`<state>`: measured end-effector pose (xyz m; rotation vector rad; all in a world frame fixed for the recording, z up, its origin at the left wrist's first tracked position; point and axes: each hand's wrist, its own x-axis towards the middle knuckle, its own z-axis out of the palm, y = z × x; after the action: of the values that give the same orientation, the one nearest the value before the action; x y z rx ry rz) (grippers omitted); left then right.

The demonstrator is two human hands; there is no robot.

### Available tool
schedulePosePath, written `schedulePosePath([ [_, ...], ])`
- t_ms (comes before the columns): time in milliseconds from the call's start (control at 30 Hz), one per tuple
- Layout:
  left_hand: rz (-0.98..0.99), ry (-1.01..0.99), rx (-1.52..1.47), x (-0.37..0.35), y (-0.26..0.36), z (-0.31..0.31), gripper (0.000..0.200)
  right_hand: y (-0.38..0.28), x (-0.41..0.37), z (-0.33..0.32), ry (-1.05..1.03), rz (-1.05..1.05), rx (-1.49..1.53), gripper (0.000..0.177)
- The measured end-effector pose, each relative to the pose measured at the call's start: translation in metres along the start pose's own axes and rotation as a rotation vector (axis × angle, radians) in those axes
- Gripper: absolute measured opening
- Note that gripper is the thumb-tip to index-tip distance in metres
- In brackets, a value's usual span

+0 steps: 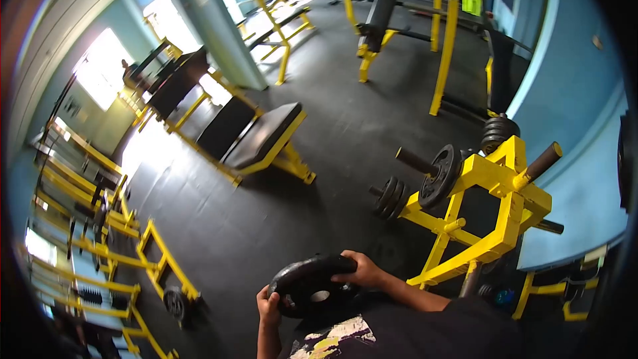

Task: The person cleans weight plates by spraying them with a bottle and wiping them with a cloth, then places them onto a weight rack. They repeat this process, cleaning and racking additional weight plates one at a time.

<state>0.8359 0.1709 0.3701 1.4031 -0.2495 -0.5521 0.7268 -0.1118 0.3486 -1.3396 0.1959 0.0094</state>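
A round black weight plate (302, 287) with a hole near its middle is held close in front of the dark shirt. My left hand (267, 306) grips its left edge, thumb on the near face. At the plate's upper right edge, my right hand (359, 270) is closed round the rim. To the right stands a yellow weight rack (495, 183), apart from the held plate. It carries a large black plate (440, 176) on an upper peg, and several smaller plates (391, 198) sit on a lower left peg.
A black padded bench (266, 136) on a yellow frame stands ahead to the left. Farther off are another bench (380, 16) and a grey-blue pillar (209, 20). Yellow machines (156, 259) line the left side. A blue wall (578, 93) rises at the right.
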Motion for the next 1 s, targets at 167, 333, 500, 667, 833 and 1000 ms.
schedulePosePath([
  [167,-0.116,-0.286,0.038,0.178,-0.026,-0.008,0.076,-0.01,0.055,-0.02,0.424,-0.058,-0.168,0.038],
  [333,-0.217,-0.656,0.081,0.311,-0.029,0.037,0.078,-0.025,0.088,-0.035,0.864,-0.104,-0.319,0.041],
  [500,-0.304,-0.838,0.251,0.431,-0.076,0.106,0.056,-0.053,0.097,-0.039,1.323,-0.2,-0.383,0.046],
  [667,-0.166,-1.124,0.34,0.489,-0.058,0.241,0.048,-0.036,0.115,-0.076,1.634,-0.224,-0.284,0.044],
  [833,-0.309,-0.98,0.551,0.508,-0.042,0.35,0.05,-0.041,0.135,-0.126,1.813,-0.179,-0.127,0.045],
  [1000,-0.301,-1.329,0.584,0.538,-0.053,0.42,0.048,-0.026,0.141,-0.168,1.848,-0.096,0.002,0.051],
])
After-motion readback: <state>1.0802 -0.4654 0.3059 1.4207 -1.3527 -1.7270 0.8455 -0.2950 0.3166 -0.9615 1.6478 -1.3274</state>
